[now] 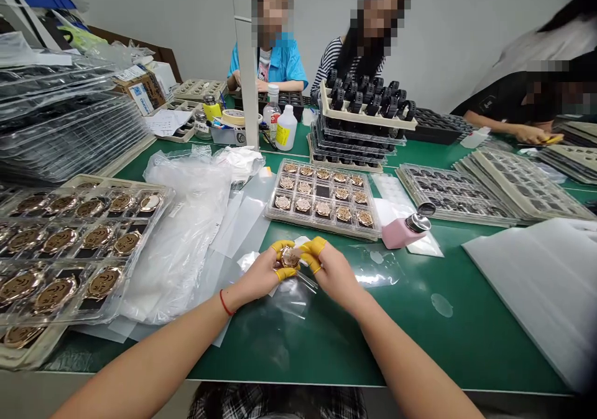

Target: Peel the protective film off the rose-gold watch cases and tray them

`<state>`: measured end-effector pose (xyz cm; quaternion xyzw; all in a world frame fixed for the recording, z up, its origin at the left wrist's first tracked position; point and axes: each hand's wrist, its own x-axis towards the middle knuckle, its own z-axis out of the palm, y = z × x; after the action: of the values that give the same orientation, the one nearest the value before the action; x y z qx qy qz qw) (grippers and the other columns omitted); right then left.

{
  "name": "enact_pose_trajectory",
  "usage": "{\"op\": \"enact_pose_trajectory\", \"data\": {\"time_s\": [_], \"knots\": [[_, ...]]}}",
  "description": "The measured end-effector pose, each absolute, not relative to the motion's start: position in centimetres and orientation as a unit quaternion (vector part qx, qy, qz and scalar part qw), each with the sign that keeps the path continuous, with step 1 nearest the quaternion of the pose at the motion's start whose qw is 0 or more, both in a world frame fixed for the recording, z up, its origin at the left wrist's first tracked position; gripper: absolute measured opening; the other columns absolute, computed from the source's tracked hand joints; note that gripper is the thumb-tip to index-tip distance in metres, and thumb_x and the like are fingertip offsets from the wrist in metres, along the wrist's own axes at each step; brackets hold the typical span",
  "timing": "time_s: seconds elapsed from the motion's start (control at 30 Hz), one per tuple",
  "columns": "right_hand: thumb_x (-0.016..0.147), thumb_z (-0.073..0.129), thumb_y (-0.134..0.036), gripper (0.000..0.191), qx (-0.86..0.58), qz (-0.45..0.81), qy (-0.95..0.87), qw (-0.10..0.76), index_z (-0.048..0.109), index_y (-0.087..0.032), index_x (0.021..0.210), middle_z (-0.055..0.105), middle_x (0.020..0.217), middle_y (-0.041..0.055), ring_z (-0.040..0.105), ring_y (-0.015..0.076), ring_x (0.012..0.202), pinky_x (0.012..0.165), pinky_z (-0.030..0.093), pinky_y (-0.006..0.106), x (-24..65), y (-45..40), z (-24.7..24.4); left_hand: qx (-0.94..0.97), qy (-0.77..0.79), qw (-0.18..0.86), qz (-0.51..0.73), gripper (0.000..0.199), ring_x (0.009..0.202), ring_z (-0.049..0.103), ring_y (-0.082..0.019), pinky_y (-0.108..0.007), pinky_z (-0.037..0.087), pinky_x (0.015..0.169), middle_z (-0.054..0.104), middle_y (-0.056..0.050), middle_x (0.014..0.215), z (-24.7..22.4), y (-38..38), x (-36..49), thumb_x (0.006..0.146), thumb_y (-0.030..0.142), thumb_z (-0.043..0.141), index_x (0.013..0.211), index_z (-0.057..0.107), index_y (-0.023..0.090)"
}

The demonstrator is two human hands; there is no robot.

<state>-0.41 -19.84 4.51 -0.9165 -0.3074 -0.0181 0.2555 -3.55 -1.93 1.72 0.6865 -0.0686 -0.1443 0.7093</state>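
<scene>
A rose-gold watch case (290, 257) is gripped by my left hand (262, 272), its fingers in yellow finger cots curled round the rim. Close against the case's right side, my right hand (332, 268) has its fingertips, also in yellow cots, pinched together; what lies between them is too small to name. Under the hands, clear plastic film (298, 298) lies on the green table (298, 350). Just beyond them stands a clear tray of watch cases (321, 208), with one dark slot bare of a case.
Larger trays of watch cases (58, 240) fill the left, beside crumpled plastic bags (180, 239). A pink pump bottle (405, 229) stands to the right, near a white foam sheet (541, 282). Stacked watch trays (361, 124) rise at the back; several people sit across the table.
</scene>
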Motion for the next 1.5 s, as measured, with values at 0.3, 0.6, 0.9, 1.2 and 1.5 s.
{"op": "enact_pose_trajectory", "data": {"time_s": [0.3, 0.6, 0.9, 1.2, 1.5], "knots": [[0.085, 0.043, -0.018, 0.016, -0.917, -0.099, -0.331, 0.2, 0.058, -0.019, 0.09, 0.058, 0.085, 0.0081, 0.048, 0.0198, 0.08, 0.064, 0.038, 0.028, -0.7, -18.1, 2.3, 0.685, -0.11, 0.704, -0.151, 0.042, 0.101, 0.057, -0.02, -0.034, 0.047, 0.088, 0.056, -0.007, 0.114, 1.8, -1.9, -3.5, 0.079, 0.019, 0.059, 0.119, 0.046, 0.021], [0.086, 0.039, -0.014, 0.02, -0.881, -0.082, -0.316, 0.343, 0.057, -0.02, 0.094, 0.058, 0.087, 0.0066, 0.048, 0.0188, 0.083, 0.072, 0.04, 0.03, 0.6, -19.5, 3.6, 0.671, -0.095, 0.715, -0.172, 0.052, 0.103, 0.056, -0.021, -0.035, 0.046, 0.087, 0.057, -0.008, 0.114, 2.6, -1.8, -3.5, 0.075, 0.027, 0.066, 0.122, 0.043, 0.021], [0.082, 0.043, -0.005, 0.026, -0.886, -0.114, -0.427, 0.14, 0.062, -0.021, 0.092, 0.058, 0.087, 0.006, 0.04, 0.0189, 0.079, 0.069, 0.032, 0.031, -1.0, -19.4, 3.7, 0.678, -0.122, 0.705, -0.17, 0.042, 0.09, 0.058, -0.018, -0.032, 0.048, 0.08, 0.059, -0.005, 0.102, 2.8, -1.8, -3.5, 0.077, 0.028, 0.063, 0.115, 0.048, 0.02], [0.082, 0.044, -0.006, 0.022, -0.873, -0.146, -0.45, 0.114, 0.06, -0.02, 0.085, 0.057, 0.081, 0.0054, 0.04, 0.0191, 0.078, 0.073, 0.032, 0.032, -2.2, -19.8, 3.3, 0.687, -0.118, 0.691, -0.19, 0.046, 0.095, 0.056, -0.02, -0.033, 0.047, 0.081, 0.057, -0.007, 0.108, 3.3, -1.5, -3.3, 0.075, 0.033, 0.066, 0.114, 0.048, 0.019], [0.08, 0.044, -0.004, 0.024, -0.883, -0.157, -0.427, 0.119, 0.061, -0.019, 0.084, 0.057, 0.08, 0.0064, 0.042, 0.02, 0.08, 0.076, 0.034, 0.033, -3.0, -19.6, 3.1, 0.677, -0.133, 0.701, -0.181, 0.044, 0.092, 0.057, -0.018, -0.032, 0.047, 0.081, 0.058, -0.006, 0.103, 2.9, -1.3, -3.3, 0.077, 0.029, 0.064, 0.116, 0.046, 0.019]]}}
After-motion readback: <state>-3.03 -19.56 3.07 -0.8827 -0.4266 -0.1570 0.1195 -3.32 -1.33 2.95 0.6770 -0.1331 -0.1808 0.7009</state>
